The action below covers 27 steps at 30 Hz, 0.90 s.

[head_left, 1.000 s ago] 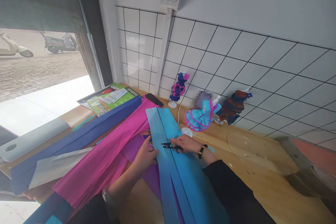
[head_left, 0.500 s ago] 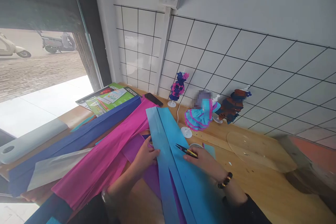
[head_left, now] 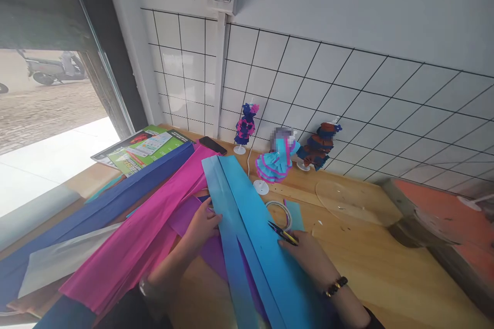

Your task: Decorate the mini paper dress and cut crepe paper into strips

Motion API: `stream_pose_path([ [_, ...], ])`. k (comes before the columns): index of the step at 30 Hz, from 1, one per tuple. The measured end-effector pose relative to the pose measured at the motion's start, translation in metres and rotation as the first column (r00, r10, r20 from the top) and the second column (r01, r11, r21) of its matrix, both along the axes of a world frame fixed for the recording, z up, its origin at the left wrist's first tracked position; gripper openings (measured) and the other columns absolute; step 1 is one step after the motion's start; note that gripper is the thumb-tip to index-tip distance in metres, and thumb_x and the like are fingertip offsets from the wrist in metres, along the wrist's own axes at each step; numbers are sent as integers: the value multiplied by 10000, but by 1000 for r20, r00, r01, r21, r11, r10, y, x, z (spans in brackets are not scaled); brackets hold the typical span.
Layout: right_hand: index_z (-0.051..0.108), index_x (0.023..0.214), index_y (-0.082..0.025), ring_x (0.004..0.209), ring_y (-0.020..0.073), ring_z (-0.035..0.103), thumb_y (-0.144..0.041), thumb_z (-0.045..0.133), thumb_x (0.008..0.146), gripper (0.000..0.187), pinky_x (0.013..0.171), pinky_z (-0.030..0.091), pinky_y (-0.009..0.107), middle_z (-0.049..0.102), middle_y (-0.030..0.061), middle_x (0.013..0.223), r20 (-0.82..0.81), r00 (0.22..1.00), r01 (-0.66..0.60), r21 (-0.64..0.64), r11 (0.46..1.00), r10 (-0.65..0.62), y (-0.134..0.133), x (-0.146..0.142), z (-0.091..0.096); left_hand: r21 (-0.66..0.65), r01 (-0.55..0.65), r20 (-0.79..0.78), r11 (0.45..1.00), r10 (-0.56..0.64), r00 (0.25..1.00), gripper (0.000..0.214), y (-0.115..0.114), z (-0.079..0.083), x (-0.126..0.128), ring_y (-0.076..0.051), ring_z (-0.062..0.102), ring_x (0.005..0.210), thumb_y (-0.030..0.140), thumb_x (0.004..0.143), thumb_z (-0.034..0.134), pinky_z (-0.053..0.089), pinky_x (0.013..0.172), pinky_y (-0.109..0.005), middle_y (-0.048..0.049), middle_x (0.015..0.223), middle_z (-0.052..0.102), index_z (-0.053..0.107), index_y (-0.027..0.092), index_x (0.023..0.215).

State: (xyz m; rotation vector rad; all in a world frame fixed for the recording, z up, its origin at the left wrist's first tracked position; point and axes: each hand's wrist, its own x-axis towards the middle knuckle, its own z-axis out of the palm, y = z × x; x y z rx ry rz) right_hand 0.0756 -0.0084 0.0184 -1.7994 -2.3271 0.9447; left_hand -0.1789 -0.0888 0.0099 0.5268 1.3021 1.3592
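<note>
A long strip of light blue crepe paper (head_left: 221, 200) and a wider piece of blue crepe paper (head_left: 252, 216) lie side by side in front of me. At the strip's left edge, my left hand (head_left: 203, 223) is closed, with its thumb and fingers pinching the paper. My right hand (head_left: 303, 247) grips small scissors (head_left: 284, 234) with dark blades and a yellow-and-black handle. The blades are slightly apart and point up and left over the wider blue piece. Purple paper (head_left: 216, 257) shows beneath the left hand and the strip.
Pink crepe paper (head_left: 142, 216) and dark blue crepe paper (head_left: 127, 205) spread to the left, near booklets (head_left: 139, 146) and a phone (head_left: 213, 145). A tape roll (head_left: 288, 216) is near the scissors. Dressed dolls (head_left: 276, 162) stand along the tiled wall. An orange stool (head_left: 436, 211) is at right.
My view has shifted right, so the table things sit further left. The right hand and scissors have moved slightly down off the tape roll, which now shows. The left hand keeps its pinch.
</note>
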Motion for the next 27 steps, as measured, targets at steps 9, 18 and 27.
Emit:
stream_pose_path([
  [9, 609, 882, -196, 769, 224, 624, -292, 415, 820, 225, 650, 408, 278, 684, 65, 829, 53, 987, -157, 124, 980, 151, -12, 5, 29, -18, 49, 0, 999, -49, 999, 704, -3, 11, 2, -240, 661, 797, 240, 686, 677, 540, 719, -405, -76, 847, 672, 332, 180, 1296],
  [18, 577, 912, -238, 815, 209, 621, -323, 355, 878, 240, 695, 432, 292, 676, 36, 893, 31, 938, -346, 148, 927, 345, -6, 31, 64, 19, 295, 105, 955, -295, 950, 587, -15, 11, 19, -173, 647, 690, 331, 687, 689, 516, 657, -303, -58, 788, 651, 420, 162, 1180],
  [27, 596, 999, -233, 905, 227, 617, -376, 371, 877, 294, 775, 469, 343, 661, 67, 1029, -6, 975, -211, 298, 931, 223, 4, 87, 54, -100, 514, 254, 852, -477, 841, 488, -22, 14, 43, -176, 658, 653, 521, 683, 640, 482, 545, -246, -85, 794, 660, 473, 142, 941],
])
